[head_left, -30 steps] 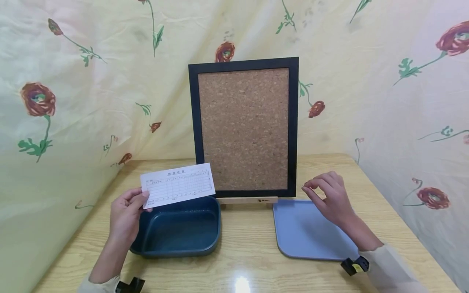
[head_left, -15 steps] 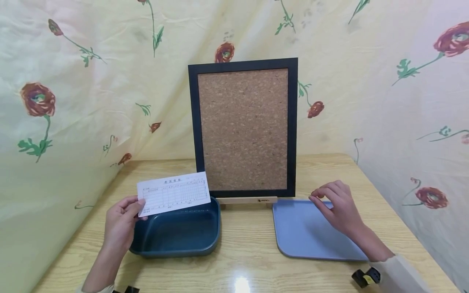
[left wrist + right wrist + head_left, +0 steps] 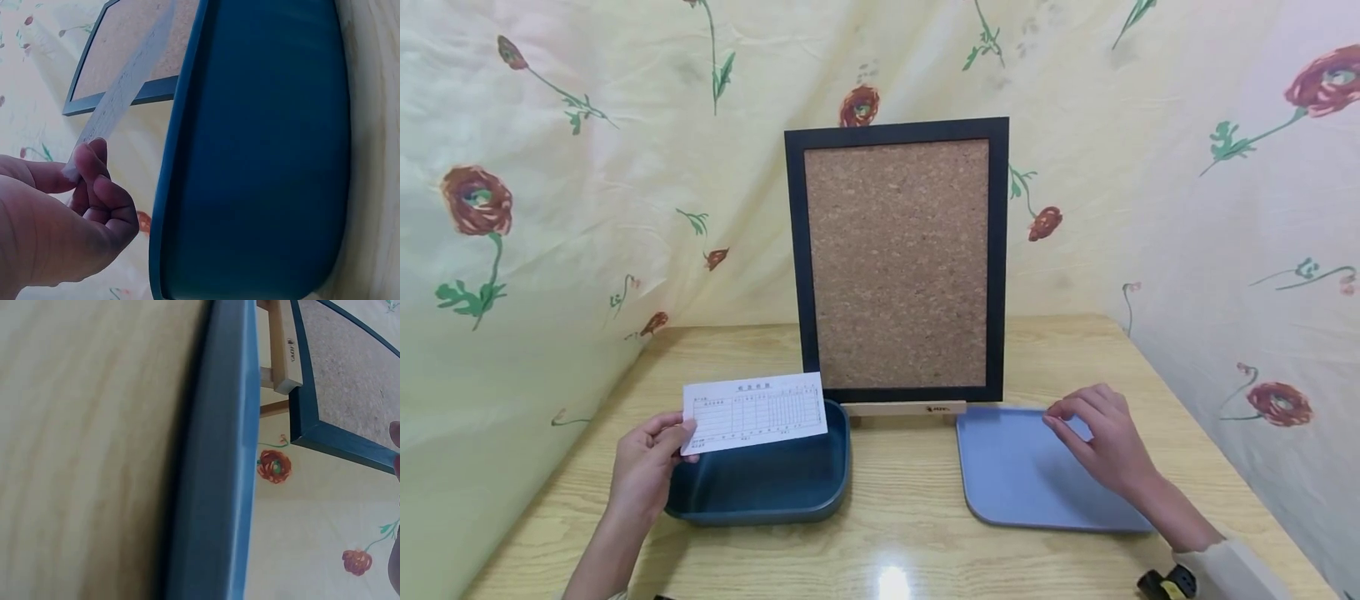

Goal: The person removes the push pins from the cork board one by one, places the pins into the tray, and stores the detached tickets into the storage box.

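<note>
My left hand (image 3: 646,462) pinches a white printed form (image 3: 756,414) by its left end, between thumb and fingers. The slip has a ruled table and stands tilted over the dark blue-green bin (image 3: 760,515). In the left wrist view that same paper (image 3: 122,87) is seen nearly edge-on beside the bin wall. Over the blue tray (image 3: 1015,508), my right hand (image 3: 1101,437) has thumb and forefinger together at the tips, pinching a tiny thing mostly hidden by them; I cannot tell its kind. Only finger edges show in the right wrist view.
Between bin and tray, a black-framed cork board (image 3: 898,267) stands upright on a wooden stand (image 3: 902,409). All rest on a pale wood table (image 3: 902,483). Flower-patterned cloth (image 3: 737,167) hangs behind and at both sides.
My left hand has lowered the form toward the bin and away from the board, and turned it more level. My right hand has moved down and right over the tray, fingertips still together.
</note>
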Motion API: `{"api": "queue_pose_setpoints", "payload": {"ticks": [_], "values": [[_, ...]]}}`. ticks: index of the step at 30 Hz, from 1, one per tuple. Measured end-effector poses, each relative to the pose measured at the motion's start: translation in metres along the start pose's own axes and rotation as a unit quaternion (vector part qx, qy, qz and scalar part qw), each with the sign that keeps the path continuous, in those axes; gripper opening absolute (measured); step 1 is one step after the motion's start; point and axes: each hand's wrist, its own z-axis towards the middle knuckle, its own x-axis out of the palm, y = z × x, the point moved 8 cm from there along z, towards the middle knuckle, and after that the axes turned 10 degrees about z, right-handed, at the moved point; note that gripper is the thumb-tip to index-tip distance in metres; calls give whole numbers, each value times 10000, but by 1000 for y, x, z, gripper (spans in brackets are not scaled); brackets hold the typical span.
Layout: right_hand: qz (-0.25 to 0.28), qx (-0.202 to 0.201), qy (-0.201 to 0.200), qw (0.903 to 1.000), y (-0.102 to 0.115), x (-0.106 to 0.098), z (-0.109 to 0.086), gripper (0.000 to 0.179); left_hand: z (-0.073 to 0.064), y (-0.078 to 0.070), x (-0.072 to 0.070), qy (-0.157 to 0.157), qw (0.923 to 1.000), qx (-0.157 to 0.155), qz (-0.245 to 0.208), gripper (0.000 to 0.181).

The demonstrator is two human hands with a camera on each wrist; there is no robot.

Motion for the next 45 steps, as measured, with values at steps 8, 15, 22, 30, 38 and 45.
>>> {"api": "queue_pose_setpoints", "payload": {"ticks": [8, 15, 22, 30, 38, 45], "values": [[-81, 158, 318, 9993, -2, 2, -6, 50, -1, 5, -3, 64, 9994, -217, 246, 10], [-88, 119, 340, 9993, -3, 2, -9, 48, -1, 11, -3, 125, 9996, -152, 205, 10], [-56, 158, 353, 9992, -6, 2, -12, 51, 2, 12, -3, -174, 9984, -86, 539, 7], [-109, 179, 350, 9992, -4, -1, -13, 52, 0, 12, -5, -446, 9896, -256, 1342, 30], [-152, 202, 365, 9990, -2, -4, -8, 56, -1, 6, -7, -474, 9863, -271, 1557, 30], [-66, 193, 360, 9991, -2, -9, -2, 47, -3, -10, -5, -593, 9702, 29, 2351, 32]]}}
